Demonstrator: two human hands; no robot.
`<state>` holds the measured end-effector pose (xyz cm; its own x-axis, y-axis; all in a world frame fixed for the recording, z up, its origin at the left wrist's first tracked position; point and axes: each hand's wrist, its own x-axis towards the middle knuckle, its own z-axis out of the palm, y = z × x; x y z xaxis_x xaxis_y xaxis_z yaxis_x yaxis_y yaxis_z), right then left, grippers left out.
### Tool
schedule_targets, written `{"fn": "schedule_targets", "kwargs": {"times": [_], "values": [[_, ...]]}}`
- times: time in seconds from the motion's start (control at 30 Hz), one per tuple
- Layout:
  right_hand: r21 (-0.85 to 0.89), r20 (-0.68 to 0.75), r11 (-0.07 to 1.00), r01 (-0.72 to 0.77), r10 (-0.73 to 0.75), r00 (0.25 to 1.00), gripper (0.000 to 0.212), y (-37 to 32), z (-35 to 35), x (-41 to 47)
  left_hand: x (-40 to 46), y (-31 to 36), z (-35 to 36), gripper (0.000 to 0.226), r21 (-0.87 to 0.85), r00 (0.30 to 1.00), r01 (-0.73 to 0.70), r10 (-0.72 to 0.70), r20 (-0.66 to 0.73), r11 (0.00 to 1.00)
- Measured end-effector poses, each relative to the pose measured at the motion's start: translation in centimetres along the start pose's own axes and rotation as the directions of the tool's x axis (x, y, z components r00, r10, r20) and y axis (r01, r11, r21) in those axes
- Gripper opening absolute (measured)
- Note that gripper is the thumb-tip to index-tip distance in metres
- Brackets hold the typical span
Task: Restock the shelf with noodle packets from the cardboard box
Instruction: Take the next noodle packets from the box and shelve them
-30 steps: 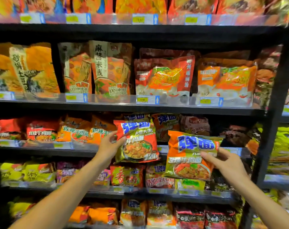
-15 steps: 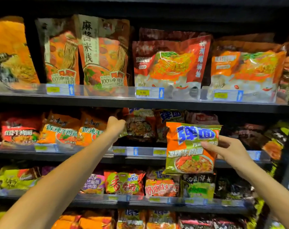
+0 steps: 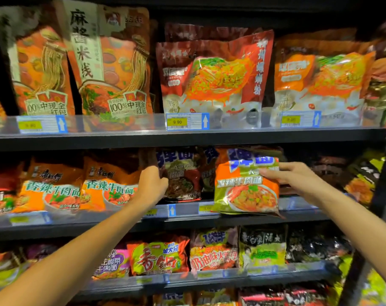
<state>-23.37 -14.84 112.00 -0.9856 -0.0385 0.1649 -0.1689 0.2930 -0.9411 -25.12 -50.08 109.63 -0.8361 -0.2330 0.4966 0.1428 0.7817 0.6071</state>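
The left hand [image 3: 151,184] has gone from carrying a red-topped noodle packet in front of the shelf to pushing it into the middle shelf [image 3: 187,219]; that dark red packet [image 3: 183,177] now stands upright in the row, just right of the orange beef-noodle packets [image 3: 108,186], with the left grip curled against its left edge, apparently clenched on that edge, though the fingertips are hidden behind it. That packet looks all but placed, so one unit of the restock is nearly done. The right hand [image 3: 291,175] holds the orange-and-green noodle packet [image 3: 247,186] by its upper right corner, thumb on the front face and fingers behind. A second ago this packet hung lower, in front of the shelf below; now its bottom edge overlaps the middle shelf's price rail [image 3: 206,209] and its top reaches into the opening, so it appears ready to slide in beside the first. The view has also drawn closer to the shelves. The cardboard box is out of view.
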Motion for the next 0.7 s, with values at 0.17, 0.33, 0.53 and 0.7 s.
{"fn": "schedule_targets", "kwargs": {"times": [0.17,0.33,0.53,0.7], "values": [[0.035,-0.054,0.995,-0.098,0.099,0.994,0.045,-1.2,1.1,3.5,-0.4,0.0,0.0,0.034,-0.047,0.994,-0.103,0.101,-0.036,0.994],[0.046,-0.131,0.991,-0.125,0.130,0.983,0.032,-2.5,2.6,6.5,-1.8,-0.8,-1.0,0.026,-0.075,0.933,-0.346,0.352,0.079,0.935],[-0.224,-0.108,0.963,-0.150,0.129,0.986,0.090,-0.7,5.4,8.8,-3.6,-2.4,-2.0,0.032,-0.085,0.819,-0.537,0.542,0.188,0.840],[-0.642,0.003,0.766,0.013,-0.015,1.000,0.073,-0.5,5.6,8.3,-5.2,-3.4,-2.4,0.036,-0.011,0.810,-0.553,0.541,0.224,0.833]]}}
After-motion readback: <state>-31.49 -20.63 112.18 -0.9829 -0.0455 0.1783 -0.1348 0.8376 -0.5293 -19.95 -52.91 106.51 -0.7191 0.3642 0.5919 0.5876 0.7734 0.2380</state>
